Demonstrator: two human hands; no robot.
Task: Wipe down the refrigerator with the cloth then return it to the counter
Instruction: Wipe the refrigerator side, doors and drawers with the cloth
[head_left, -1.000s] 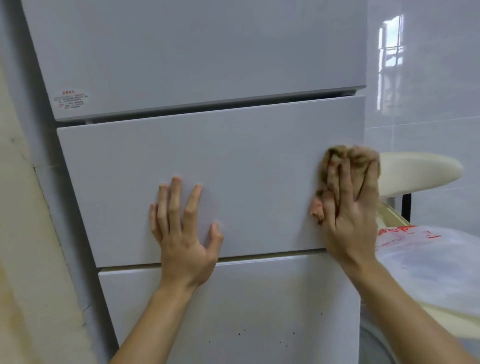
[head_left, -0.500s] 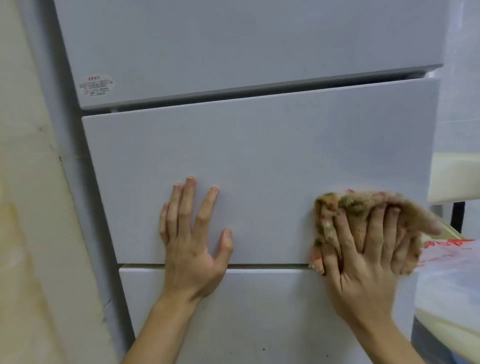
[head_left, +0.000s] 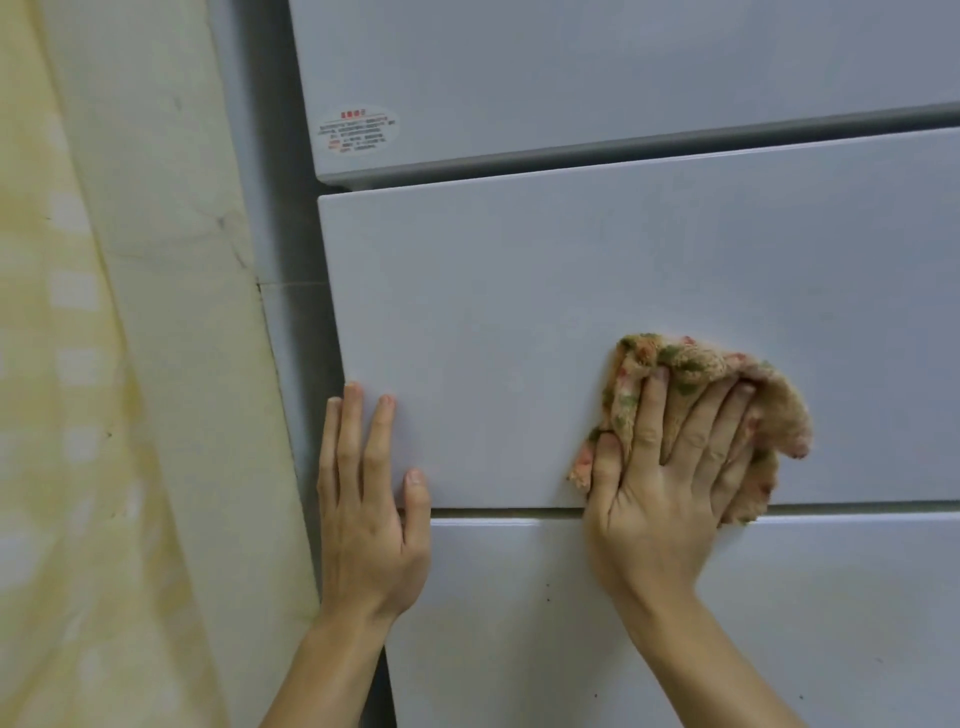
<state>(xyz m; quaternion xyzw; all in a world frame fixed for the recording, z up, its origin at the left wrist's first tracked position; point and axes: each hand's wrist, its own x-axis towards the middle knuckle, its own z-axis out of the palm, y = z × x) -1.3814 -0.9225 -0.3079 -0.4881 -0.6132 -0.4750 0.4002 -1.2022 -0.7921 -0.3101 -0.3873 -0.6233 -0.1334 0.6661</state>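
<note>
The refrigerator (head_left: 623, 291) fills the middle and right of the frame, its pale front split into three panels by two dark seams. The cloth (head_left: 691, 364), a bunched tan rag with green and reddish flecks, sits right of centre against the lower part of the middle panel, its bottom edge reaching the seam above the lower panel (head_left: 779, 623). The right hand (head_left: 665, 483) lies flat over the cloth with fingers straight and spread, pressing it to the panel; the palm crosses the seam onto the lower panel, and cloth shows above the fingertips and to their right. The left hand (head_left: 369, 519), at lower centre-left and well apart from the cloth, rests flat on the middle panel's lower left corner, fingers straight and close together, thumb out to the side, holding nothing. A small sticker (head_left: 359, 130) with red and grey print sits at the upper panel's lower left corner. A yellowish wall (head_left: 156, 364) runs down the left of the frame.
</note>
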